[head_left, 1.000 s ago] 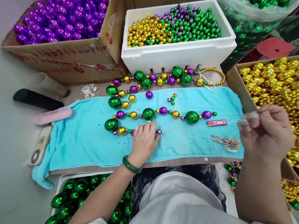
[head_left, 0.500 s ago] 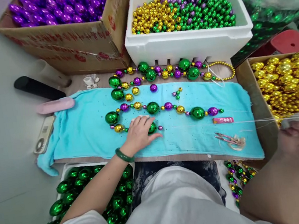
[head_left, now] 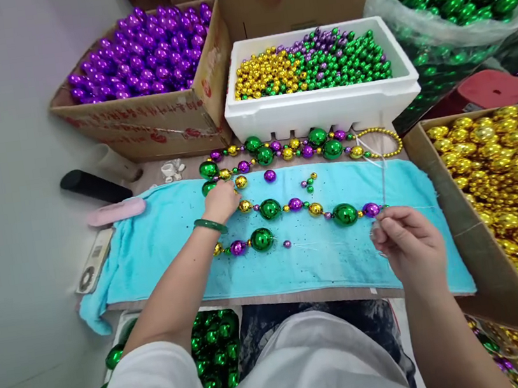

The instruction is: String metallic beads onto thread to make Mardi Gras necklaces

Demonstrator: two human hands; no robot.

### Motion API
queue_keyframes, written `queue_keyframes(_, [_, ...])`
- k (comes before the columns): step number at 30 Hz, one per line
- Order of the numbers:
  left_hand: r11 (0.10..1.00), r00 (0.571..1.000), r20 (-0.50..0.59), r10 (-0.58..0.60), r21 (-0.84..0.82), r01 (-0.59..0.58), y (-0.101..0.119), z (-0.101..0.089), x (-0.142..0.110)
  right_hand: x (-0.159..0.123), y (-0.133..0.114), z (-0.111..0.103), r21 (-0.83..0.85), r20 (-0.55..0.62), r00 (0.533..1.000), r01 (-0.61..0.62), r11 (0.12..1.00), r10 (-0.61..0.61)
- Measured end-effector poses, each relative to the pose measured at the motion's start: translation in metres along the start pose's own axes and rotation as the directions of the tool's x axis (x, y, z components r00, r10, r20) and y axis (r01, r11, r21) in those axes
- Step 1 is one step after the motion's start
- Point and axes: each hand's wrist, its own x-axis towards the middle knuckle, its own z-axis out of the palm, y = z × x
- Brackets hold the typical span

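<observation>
My left hand (head_left: pixel 221 202), with a green bangle at the wrist, is closed over the loose beads at the towel's far left. Its fingertips are hidden; beside them lie a gold bead (head_left: pixel 241 182) and a partly covered green bead (head_left: pixel 209 188). Fingers pinched, my right hand (head_left: pixel 413 243) holds a thin pale thread (head_left: pixel 383 170) that rises blurred above it. By its fingertips is the purple bead (head_left: pixel 371 209) ending a strung row. The row's other end has a large green bead (head_left: pixel 262 240); a small purple bead (head_left: pixel 287 244) sits apart on the thread.
A finished bead strand (head_left: pixel 288 153) lies behind the blue towel (head_left: pixel 162 259). Further back stand a carton of purple beads (head_left: pixel 133 118) and a white foam box (head_left: pixel 324 108) of small beads. A carton of gold beads (head_left: pixel 461 191) is at right. A pink case (head_left: pixel 116 212) lies left.
My left hand has left the large green bead and moved up to the loose beads. My right hand has come in from the far right to the row's end. The view has tilted up.
</observation>
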Motion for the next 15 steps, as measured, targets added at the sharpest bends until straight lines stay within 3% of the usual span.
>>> queue_keyframes(3, [0.99, 0.995, -0.097, -0.011, -0.142, -0.003, -0.003, 0.002, -0.002, -0.002, 0.008, 0.0, -0.069, 0.042, 0.999, -0.003, 0.998, 0.006])
queue_keyframes(5, [0.925, 0.974, -0.224, -0.024, -0.375, -0.064, -0.002, -0.001, -0.009, -0.003, 0.012, 0.001, -0.123, 0.061, 0.998, 0.0, 0.992, 0.008])
queue_keyframes(6, [0.843, 0.961, -0.274, -0.032, -0.524, -0.121, 0.0, -0.003, -0.015, -0.004, 0.015, 0.002, -0.146, 0.076, 0.997, -0.004, 0.989, 0.015])
queue_keyframes(8, [0.581, 0.947, -0.32, -0.038, -0.778, -0.239, 0.01, -0.006, -0.03, -0.006, 0.02, 0.007, -0.18, 0.117, 0.992, -0.023, 0.983, 0.044])
queue_keyframes(10, [0.323, 0.943, -0.331, -0.02, -0.895, -0.308, 0.025, -0.007, -0.047, -0.009, 0.026, 0.014, -0.203, 0.158, 0.984, -0.046, 0.978, 0.079])
queue_keyframes(11, [0.248, 0.941, -0.339, -0.011, -0.913, -0.325, 0.034, -0.007, -0.055, -0.011, 0.029, 0.017, -0.219, 0.172, 0.981, -0.054, 0.974, 0.093])
queue_keyframes(13, [0.203, 0.932, -0.361, -0.005, -0.913, -0.353, 0.049, -0.005, -0.068, -0.015, 0.034, 0.022, -0.261, 0.192, 0.976, -0.052, 0.964, 0.105])
queue_keyframes(15, [0.271, 0.904, -0.427, -0.021, -0.873, -0.406, 0.059, -0.004, -0.076, -0.018, 0.037, 0.024, -0.314, 0.208, 0.972, -0.037, 0.949, 0.107])
